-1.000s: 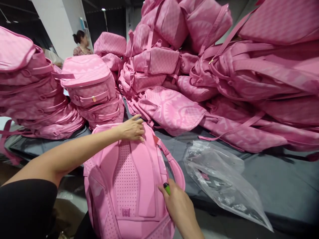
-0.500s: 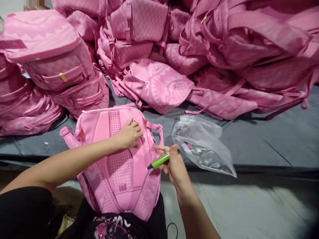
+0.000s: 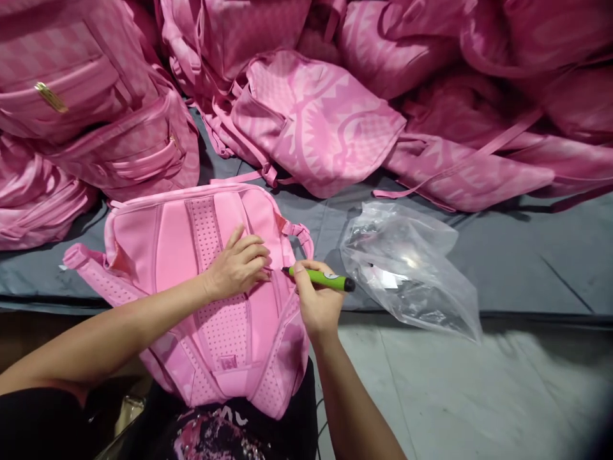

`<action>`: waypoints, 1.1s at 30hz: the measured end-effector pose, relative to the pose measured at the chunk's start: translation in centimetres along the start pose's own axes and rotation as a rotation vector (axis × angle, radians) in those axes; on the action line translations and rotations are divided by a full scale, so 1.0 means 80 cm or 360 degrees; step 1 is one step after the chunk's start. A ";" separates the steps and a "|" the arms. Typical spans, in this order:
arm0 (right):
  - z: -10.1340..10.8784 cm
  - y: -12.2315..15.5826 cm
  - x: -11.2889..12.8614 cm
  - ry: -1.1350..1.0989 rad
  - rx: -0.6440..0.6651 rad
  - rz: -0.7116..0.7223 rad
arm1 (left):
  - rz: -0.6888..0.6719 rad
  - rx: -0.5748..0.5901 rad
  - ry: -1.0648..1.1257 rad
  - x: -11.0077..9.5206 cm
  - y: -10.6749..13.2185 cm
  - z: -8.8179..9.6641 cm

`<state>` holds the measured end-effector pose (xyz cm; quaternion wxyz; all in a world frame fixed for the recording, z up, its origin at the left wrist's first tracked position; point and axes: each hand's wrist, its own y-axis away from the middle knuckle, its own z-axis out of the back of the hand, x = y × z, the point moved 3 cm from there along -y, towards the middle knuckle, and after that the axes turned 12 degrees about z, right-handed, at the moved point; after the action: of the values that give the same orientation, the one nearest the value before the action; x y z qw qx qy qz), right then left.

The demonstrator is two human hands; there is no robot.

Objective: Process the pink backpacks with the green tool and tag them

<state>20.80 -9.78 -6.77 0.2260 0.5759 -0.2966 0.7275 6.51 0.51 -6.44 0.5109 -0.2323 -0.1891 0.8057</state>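
Note:
A pink backpack [image 3: 177,236] lies with its padded back panel and perforated straps facing up, its near end over my lap. My left hand [image 3: 238,265] rests on the panel's right half, fingers spread and slightly bent, pressing on the fabric. My right hand [image 3: 318,300] grips a green marker [image 3: 325,280] between thumb and fingers. The marker's dark tip points left, close to the left fingertips at the backpack's right side. Whether the tip touches the fabric I cannot tell.
A clear plastic bag [image 3: 416,268] with small white pieces inside lies to the right, overhanging the edge of the grey-covered table [image 3: 517,255]. Behind, several pink backpacks [image 3: 330,121] are heaped. More backpacks [image 3: 119,134] are stacked at the left.
My right hand has turned the marker and brought its tip up to the backpack beside my left fingers. My left hand stays on the panel. The view has moved closer and tilted down.

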 end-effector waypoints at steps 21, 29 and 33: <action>-0.014 -0.023 -0.012 0.0415 0.0328 0.0276 | 0.0034 -0.0070 0.0001 0.004 0.000 -0.011; -0.018 -0.052 -0.007 0.0732 0.0654 0.0355 | 0.0047 -0.0010 -0.0003 0.005 0.000 -0.015; -0.023 -0.063 -0.005 0.0878 0.0810 0.0386 | 0.0040 -0.0007 -0.0017 0.005 -0.002 -0.014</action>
<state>23.00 -4.82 -6.58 0.0595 0.3572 -0.1008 0.9267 7.11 0.98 -7.37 0.4993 -0.2315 -0.1907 0.8128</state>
